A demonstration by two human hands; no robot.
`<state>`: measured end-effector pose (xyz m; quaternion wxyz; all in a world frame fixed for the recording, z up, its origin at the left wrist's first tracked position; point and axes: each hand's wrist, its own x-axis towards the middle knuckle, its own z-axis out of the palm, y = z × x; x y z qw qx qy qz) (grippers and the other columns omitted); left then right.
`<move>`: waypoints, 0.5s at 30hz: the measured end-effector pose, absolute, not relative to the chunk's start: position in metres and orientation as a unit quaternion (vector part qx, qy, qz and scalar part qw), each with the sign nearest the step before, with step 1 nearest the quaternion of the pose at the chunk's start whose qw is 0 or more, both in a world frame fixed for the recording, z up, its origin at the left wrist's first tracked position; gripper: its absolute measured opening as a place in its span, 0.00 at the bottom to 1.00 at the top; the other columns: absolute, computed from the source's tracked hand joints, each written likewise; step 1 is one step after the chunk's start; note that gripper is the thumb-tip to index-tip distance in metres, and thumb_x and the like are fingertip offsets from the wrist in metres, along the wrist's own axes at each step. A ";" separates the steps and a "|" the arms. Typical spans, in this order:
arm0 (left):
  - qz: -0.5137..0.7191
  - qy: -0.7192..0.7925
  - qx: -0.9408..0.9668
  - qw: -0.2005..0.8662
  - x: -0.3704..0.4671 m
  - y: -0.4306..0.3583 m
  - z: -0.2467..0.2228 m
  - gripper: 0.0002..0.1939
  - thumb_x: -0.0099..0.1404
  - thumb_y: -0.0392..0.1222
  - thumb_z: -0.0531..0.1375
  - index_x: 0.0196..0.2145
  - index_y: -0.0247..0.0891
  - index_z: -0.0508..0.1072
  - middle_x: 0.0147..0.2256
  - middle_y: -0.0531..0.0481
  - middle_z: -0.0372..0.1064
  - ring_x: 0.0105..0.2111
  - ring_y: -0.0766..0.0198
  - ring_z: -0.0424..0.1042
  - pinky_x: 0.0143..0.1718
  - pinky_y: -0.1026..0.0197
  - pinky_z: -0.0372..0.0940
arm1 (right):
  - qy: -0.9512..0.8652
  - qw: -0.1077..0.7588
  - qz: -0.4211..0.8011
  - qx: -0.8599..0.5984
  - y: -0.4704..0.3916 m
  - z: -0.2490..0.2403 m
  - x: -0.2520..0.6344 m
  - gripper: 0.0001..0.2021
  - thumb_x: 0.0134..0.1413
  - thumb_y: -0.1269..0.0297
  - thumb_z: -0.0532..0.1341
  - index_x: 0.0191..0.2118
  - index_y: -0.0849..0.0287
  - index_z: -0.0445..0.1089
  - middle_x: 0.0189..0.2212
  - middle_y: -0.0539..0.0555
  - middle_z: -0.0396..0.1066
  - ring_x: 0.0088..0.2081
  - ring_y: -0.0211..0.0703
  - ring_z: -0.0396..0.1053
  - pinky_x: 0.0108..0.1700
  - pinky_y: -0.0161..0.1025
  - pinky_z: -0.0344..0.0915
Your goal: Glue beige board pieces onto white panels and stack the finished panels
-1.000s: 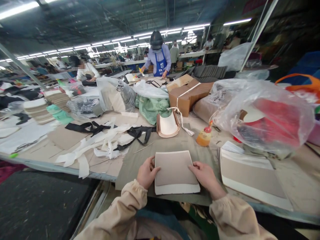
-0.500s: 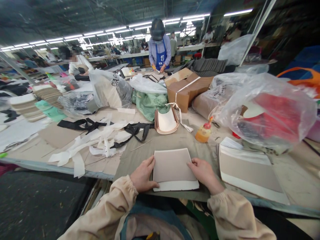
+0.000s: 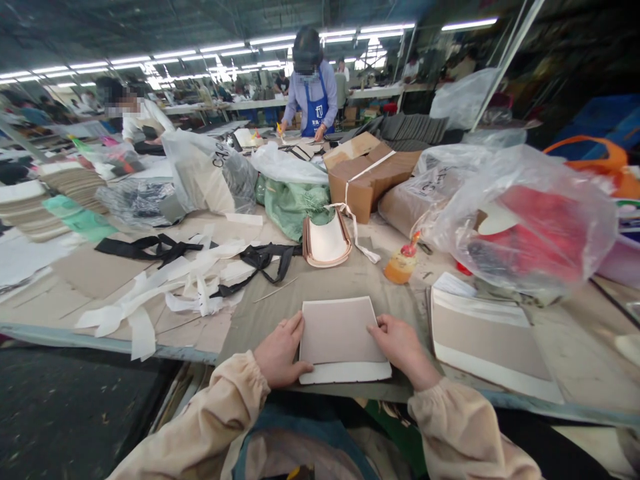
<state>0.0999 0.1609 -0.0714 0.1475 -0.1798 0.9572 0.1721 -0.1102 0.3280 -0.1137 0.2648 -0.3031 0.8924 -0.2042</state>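
A taupe rectangular panel (image 3: 337, 333) with a pale strip along its near edge lies on the grey-green sheet (image 3: 273, 303) in front of me. My left hand (image 3: 281, 352) grips its left side, with the thumb over the lower corner and the fingers along the edge. On the opposite side, my right hand (image 3: 400, 343) pinches the upper part of the right edge. The undersides of my fingers are partly hidden. To the right rests a stack of larger taupe panels (image 3: 485, 337) with white borders. Beyond my hands stand curved cream pieces (image 3: 326, 240), nested together.
An orange glue bottle (image 3: 400, 265) with a red cap stands right of the curved pieces. White strips (image 3: 145, 297) and black straps (image 3: 265, 263) lie tangled at left. Plastic bags (image 3: 530, 220) and a brown carton (image 3: 367, 177) line the back. A co-worker (image 3: 310, 93) stands across the table.
My view has turned slightly right, so the table's contents sit further left. Both hands keep the same hold on the panel. The co-worker opposite has moved a hand outward.
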 end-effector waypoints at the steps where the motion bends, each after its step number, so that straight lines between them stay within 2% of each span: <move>1: 0.169 0.956 -0.183 0.154 0.098 0.162 -0.069 0.47 0.51 0.55 0.60 0.61 0.24 0.50 0.62 0.33 0.43 0.58 0.46 0.51 0.59 0.52 0.49 | 0.893 0.264 -0.205 -0.302 0.328 -0.114 -0.110 0.07 0.53 0.62 0.57 0.31 0.59 0.70 0.25 0.51 0.71 0.29 0.41 0.66 0.29 0.34 0.51; 10: 0.150 0.958 -0.186 0.160 0.096 0.161 -0.069 0.46 0.52 0.55 0.59 0.60 0.22 0.52 0.61 0.33 0.44 0.58 0.46 0.51 0.60 0.53 0.49 | 0.897 0.269 -0.205 -0.285 0.326 -0.109 -0.108 0.06 0.53 0.62 0.58 0.32 0.58 0.69 0.25 0.50 0.71 0.29 0.41 0.67 0.29 0.34 0.51; 15: 0.158 0.960 -0.184 0.142 0.096 0.161 -0.072 0.44 0.51 0.53 0.60 0.59 0.25 0.53 0.61 0.33 0.46 0.57 0.46 0.52 0.59 0.52 0.50 | 0.896 0.266 -0.216 -0.283 0.326 -0.110 -0.108 0.05 0.52 0.63 0.59 0.30 0.58 0.67 0.23 0.49 0.71 0.28 0.40 0.67 0.28 0.33 0.52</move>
